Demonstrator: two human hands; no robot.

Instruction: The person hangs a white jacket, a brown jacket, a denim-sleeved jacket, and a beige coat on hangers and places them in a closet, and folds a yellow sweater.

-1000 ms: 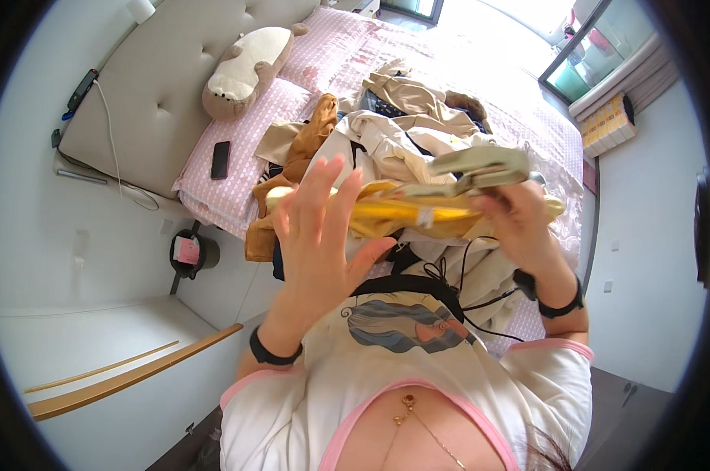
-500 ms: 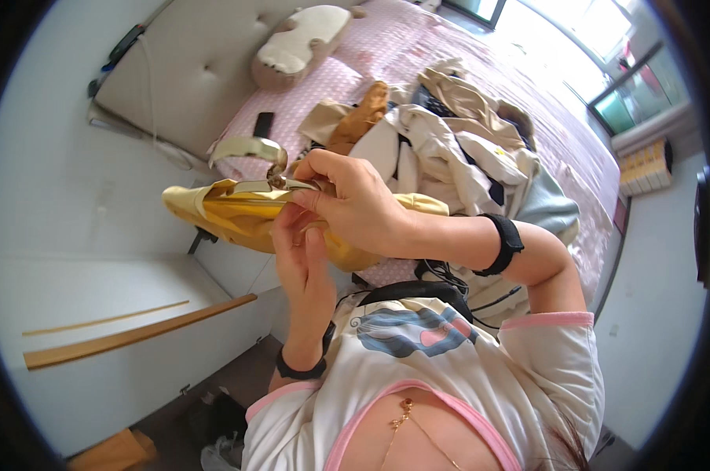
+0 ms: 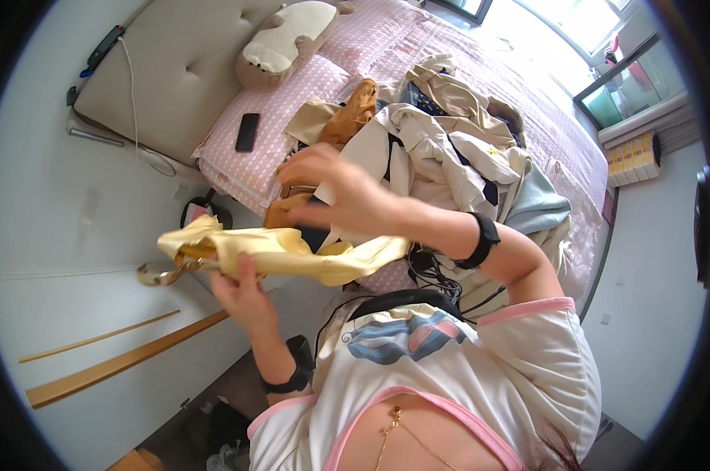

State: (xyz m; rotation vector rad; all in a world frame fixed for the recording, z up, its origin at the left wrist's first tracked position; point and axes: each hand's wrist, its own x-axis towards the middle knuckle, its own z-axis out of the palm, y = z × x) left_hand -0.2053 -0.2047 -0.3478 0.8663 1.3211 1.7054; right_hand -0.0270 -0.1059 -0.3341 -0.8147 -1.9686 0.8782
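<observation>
Pink bed (image 3: 481, 86), clothes pile (image 3: 441, 149), black phone (image 3: 247, 132), plush pillow (image 3: 288, 41)

Black phone (image 3: 247, 132), screen dark, flat on pink bedspread (image 3: 292, 102).

The yellow garment (image 3: 292, 253) looks like soft, matt cloth; its hanger hook (image 3: 157, 274) seems dull brass-coloured metal, though blurred. The bedsheet (image 3: 292, 110) is matt pink cloth, the phone (image 3: 247, 132) glossy black.

You are wearing a white T-shirt (image 3: 465, 377) with pink trim and a printed graphic, a black band on each wrist, and a thin gold necklace (image 3: 390, 428).
</observation>
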